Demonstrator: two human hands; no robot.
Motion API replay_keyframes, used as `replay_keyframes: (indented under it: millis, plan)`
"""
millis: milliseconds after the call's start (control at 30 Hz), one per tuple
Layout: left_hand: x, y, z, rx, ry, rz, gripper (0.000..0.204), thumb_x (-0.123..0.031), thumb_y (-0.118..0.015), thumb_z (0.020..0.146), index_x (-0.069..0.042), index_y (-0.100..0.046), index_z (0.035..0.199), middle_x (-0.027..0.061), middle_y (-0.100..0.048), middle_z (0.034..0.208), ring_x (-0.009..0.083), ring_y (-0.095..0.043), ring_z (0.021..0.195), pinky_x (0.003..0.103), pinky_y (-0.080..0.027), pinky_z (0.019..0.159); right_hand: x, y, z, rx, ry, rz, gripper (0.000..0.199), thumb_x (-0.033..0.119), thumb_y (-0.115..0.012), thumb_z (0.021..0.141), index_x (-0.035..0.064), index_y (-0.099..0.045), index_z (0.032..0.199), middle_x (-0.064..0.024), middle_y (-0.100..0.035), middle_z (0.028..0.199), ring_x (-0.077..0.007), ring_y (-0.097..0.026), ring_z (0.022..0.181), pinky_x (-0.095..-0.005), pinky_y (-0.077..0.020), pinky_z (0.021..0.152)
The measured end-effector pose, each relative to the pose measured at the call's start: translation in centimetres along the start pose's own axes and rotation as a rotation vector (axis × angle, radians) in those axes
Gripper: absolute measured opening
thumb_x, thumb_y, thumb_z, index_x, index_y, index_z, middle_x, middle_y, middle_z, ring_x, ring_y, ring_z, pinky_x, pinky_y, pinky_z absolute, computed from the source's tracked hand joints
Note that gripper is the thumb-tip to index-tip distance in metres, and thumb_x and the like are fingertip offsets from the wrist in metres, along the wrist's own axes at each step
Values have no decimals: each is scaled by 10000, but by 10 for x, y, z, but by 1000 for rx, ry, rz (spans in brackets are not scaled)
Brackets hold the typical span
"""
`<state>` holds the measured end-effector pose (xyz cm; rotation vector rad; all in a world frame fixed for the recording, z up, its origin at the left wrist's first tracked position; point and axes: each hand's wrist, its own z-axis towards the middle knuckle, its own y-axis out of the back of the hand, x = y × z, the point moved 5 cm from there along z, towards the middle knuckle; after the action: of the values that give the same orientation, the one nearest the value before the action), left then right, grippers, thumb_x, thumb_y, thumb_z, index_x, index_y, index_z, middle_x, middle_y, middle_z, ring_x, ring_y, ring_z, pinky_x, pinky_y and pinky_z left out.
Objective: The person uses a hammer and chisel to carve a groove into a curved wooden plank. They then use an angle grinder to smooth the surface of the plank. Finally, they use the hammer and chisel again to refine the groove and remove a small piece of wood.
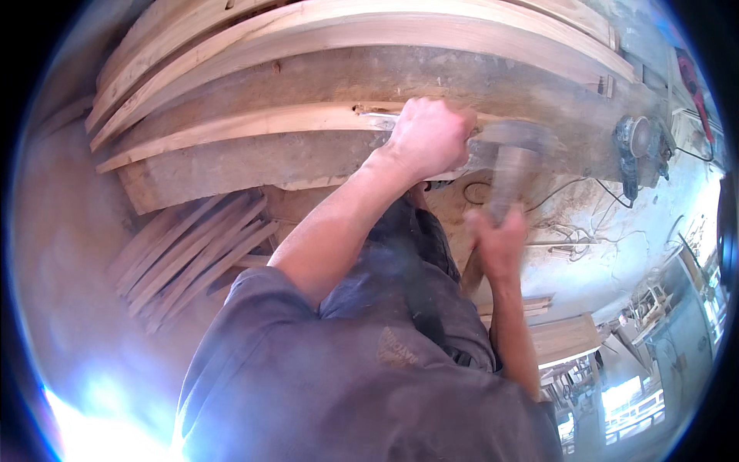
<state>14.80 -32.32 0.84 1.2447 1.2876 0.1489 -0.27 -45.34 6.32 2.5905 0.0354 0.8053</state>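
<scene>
My left hand (431, 137) is closed in a fist over a wooden strip (254, 125) lying along the bench (531, 85). From the fist's left side sticks a flat metal blade (377, 118), which looks like a chisel's; its handle is hidden in my fingers. Beside the blade's tip, a small dark notch shows in the wood. My right hand (502, 240) grips a hammer (511, 173) by its wooden handle. The hammer's dark head, blurred by motion, is just right of my left fist, and whether it touches anything cannot be made out.
More long wooden strips (339, 31) lie along the bench's far side. An angle grinder (635, 140) rests at the bench's right end, with cables trailing to the floor. Stacked wooden pieces (196, 258) lean below the bench at left. Boards (566, 339) lie on the right.
</scene>
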Motion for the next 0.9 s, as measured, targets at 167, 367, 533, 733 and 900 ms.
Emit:
replay_keyframes:
  millis: [167,367,533,733,900]
  plan:
    - [6,3,-12,-66,-78,-22,76,-109,-671,768,-93,-692,840,124,-705,816,376,-708,782,512,-555,666,-20,13,6,-36,72,210,326,122,-759,855,-32,-566,1069,-62,-638,759,-147,-618,547,-302,-498,523]
    - [7,-9,-16,-1,-119,47,134,-99,-664,771,-100,-700,899,101,-705,862,346,-715,831,490,-562,672,-18,-6,-3,20,28,1,283,96,-757,862,-21,-569,1038,-52,-618,743,-150,-609,531,-303,-485,491]
    - [10,-10,-20,51,-111,50,183,-123,-667,783,-100,-719,956,95,-720,930,335,-725,900,481,-574,732,-35,2,6,-43,42,264,271,74,-739,871,-30,-561,1047,-61,-611,741,-146,-596,522,-309,-486,491]
    - [6,-9,-15,192,-40,99,194,-143,-672,807,-99,-742,982,113,-727,996,336,-733,956,479,-584,796,-27,-22,-2,174,-14,152,292,79,-746,855,-15,-549,1050,-55,-618,747,-144,-603,531,-303,-491,501]
    - [16,-12,-22,86,-90,109,173,-98,-656,788,-100,-719,949,118,-717,948,346,-725,914,484,-580,720,-32,-7,8,-25,100,430,303,82,-738,860,-27,-566,1083,-54,-618,744,-138,-593,521,-304,-483,493]
